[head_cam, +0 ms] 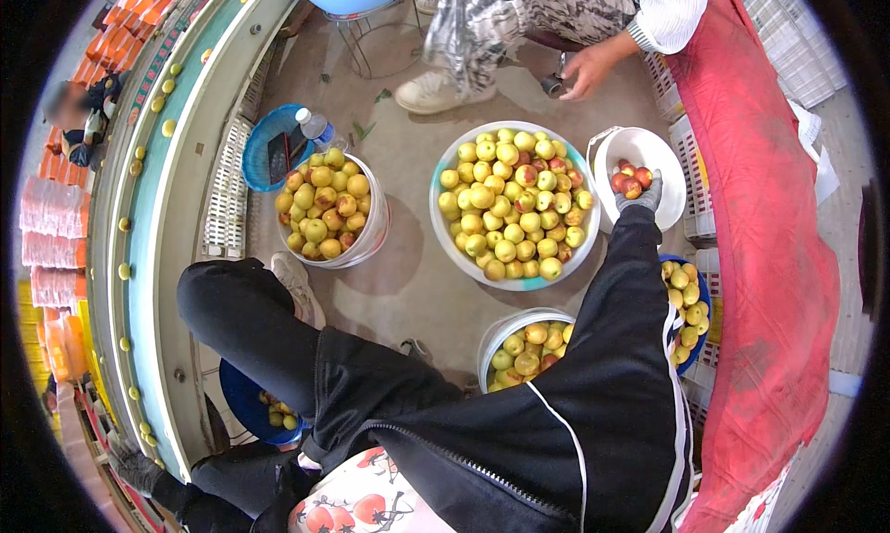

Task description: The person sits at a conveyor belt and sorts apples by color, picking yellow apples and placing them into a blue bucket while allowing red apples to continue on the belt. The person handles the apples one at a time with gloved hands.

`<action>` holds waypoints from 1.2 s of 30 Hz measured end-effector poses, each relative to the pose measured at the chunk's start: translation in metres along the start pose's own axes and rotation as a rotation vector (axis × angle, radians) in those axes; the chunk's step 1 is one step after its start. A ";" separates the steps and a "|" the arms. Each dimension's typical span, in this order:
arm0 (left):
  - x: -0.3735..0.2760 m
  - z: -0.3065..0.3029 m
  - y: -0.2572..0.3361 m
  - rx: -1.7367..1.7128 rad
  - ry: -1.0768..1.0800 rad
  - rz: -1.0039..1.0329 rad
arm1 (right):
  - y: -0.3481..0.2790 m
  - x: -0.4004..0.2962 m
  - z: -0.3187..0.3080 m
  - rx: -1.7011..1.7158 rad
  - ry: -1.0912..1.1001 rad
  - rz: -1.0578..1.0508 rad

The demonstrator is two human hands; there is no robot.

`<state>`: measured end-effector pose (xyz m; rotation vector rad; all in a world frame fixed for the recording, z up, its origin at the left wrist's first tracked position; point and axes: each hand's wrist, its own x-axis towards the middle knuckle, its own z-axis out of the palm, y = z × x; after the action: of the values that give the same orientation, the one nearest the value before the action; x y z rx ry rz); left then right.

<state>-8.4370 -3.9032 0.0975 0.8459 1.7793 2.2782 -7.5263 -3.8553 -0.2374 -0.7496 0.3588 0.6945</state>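
Observation:
My right hand (641,198), in a grey knit glove, is over the mouth of a white bucket (669,198). It cups several reddish-brown jujube-like fruits (629,178), with glove showing on both sides of them. At the lower left, my left hand (132,465), also gloved, is beside the conveyor's edge; its fingers are too blurred to read. A wide basin (445,248) heaped with yellow-green fruits (511,206) stands in front of me. To its left is a white bucket (375,220) full of similar fruits. Another filled bucket (490,335) is partly hidden by my right arm.
A conveyor belt (156,206) carrying scattered fruits runs along the left. A co-worker's hand (591,67) is beyond the basin. A blue basket (254,150) sits near a plastic bottle (316,126). Red quilted cloth (758,220) and white crates (692,171) line the right.

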 end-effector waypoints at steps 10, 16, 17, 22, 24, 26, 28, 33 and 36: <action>-0.004 -0.019 0.032 0.002 0.209 0.003 | 0.026 0.056 -0.018 -0.499 -0.077 -0.026; 0.014 -0.058 0.017 -0.037 0.198 0.086 | 0.040 0.131 -0.033 -1.518 -0.408 -0.159; 0.038 -0.045 -0.018 -0.146 0.118 0.052 | -0.001 0.177 -0.052 -2.076 -0.551 -0.766; 0.068 -0.199 -0.002 -0.537 -0.554 0.030 | 0.058 0.116 0.022 -2.359 -0.440 -0.640; 0.058 -0.224 -0.009 -0.571 -0.518 0.086 | 0.054 0.097 0.033 -2.395 -0.340 -0.651; 0.033 -0.242 -0.005 -0.500 -0.385 0.139 | 0.055 0.078 0.046 -2.417 -0.234 -0.663; -0.004 -0.187 -0.017 -0.441 0.196 0.120 | 0.041 0.059 0.054 -2.410 -0.045 -0.674; -0.055 -0.201 -0.006 -0.415 0.600 0.121 | 0.072 -0.010 0.083 -2.314 0.216 -0.687; -0.064 -0.196 -0.010 -0.446 0.644 0.117 | 0.117 -0.061 0.098 -2.113 0.166 -0.748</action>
<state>-8.4839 -4.0955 0.0374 0.1405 1.2976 3.0926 -7.6452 -3.7501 -0.1960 -2.7316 -0.7338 0.0192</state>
